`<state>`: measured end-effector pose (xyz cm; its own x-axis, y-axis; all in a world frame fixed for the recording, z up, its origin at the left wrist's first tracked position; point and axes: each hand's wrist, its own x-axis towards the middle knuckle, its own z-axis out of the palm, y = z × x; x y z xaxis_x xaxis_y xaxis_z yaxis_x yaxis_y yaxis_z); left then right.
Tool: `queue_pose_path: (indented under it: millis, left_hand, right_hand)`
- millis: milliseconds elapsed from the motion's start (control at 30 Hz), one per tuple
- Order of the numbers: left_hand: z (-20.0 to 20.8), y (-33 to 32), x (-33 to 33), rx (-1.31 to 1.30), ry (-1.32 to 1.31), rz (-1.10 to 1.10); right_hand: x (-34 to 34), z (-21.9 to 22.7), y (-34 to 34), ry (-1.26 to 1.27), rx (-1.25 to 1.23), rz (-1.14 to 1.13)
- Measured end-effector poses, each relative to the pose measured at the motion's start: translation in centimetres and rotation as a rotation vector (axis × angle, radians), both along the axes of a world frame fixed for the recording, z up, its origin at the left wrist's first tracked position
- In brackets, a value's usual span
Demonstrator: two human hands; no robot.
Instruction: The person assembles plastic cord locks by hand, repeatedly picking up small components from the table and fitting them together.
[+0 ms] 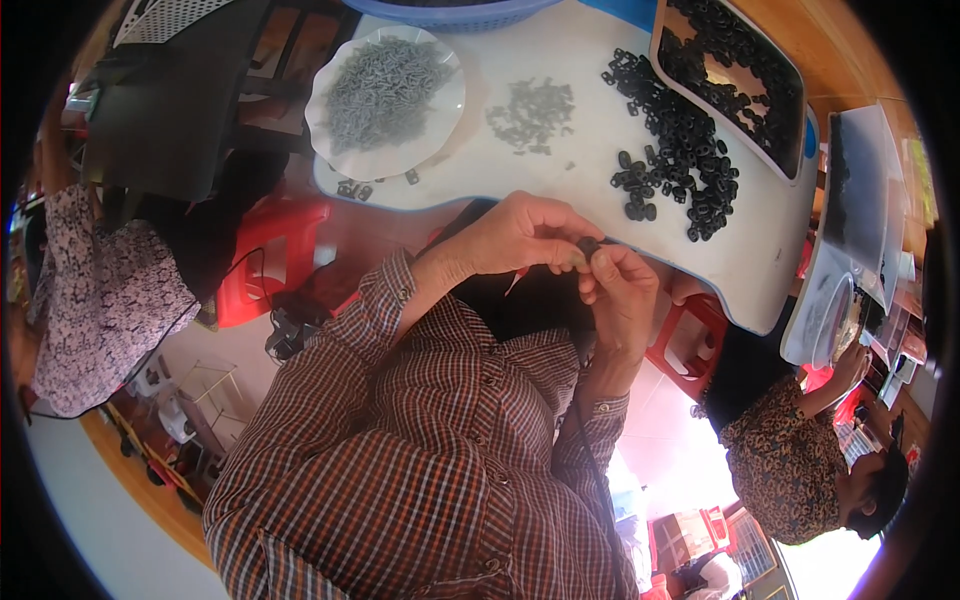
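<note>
The tabletop point(480, 180) lies bare between the pale pieces point(532, 115) and its near edge, and nearly so toward the near right corner. A white plate point(318, 105) sits by the left edge; black pieces point(690, 150) spread toward the right. At the near edge, the left hand point(522, 238), fingers pointing right, and the upraised right hand point(624, 297) both pinch a small dark piece point(588, 244).

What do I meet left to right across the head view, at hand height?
Person in floral top → red stool → left hand → small dark piece → right hand → loose black parts.
</note>
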<state>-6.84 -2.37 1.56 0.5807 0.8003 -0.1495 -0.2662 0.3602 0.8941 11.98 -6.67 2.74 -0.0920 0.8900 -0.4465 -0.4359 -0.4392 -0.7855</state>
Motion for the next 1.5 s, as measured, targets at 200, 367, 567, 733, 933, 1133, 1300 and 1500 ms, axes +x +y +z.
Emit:
queue_pose_path:
  millis: [200,367,567,733,933,1133,1300,1500]
  left_hand:
    - [0.2,0.0,-0.2,-0.015,0.011,0.004]
    - [0.3,0.2,-0.3,0.016,0.05,0.004]
    - [0.3,0.2,-0.5,-0.009,0.06,-0.015]
    - [0.2,0.2,-0.5,0.012,0.076,-0.029]
    - [0.2,-0.3,-0.2,-0.009,0.092,0.011]
    - [0.2,-0.7,-0.2,-0.008,0.036,0.107]
    - [0.3,-0.6,-0.1,0.019,0.062,0.109]
    - [0.8,-1.0,0.2,-0.058,0.03,0.112]
  right_hand:
    - [-0.1,0.1,0.0,0.026,0.001,0.018]
    - [-0.4,0.1,0.0,0.027,-0.003,0.005]
    - [-0.5,-0.1,-0.1,0.042,-0.034,0.032]
    - [-0.1,-1.0,0.1,0.094,-0.064,0.079]
    - [-0.5,-1.1,0.0,0.096,-0.074,0.053]
    - [-1.1,-0.1,0.2,0.053,-0.045,0.014]
    - [-1.2,0.5,0.3,0.051,-0.023,0.014]
    - [-1.3,0.4,-0.1,-0.1,0.022,0.008]
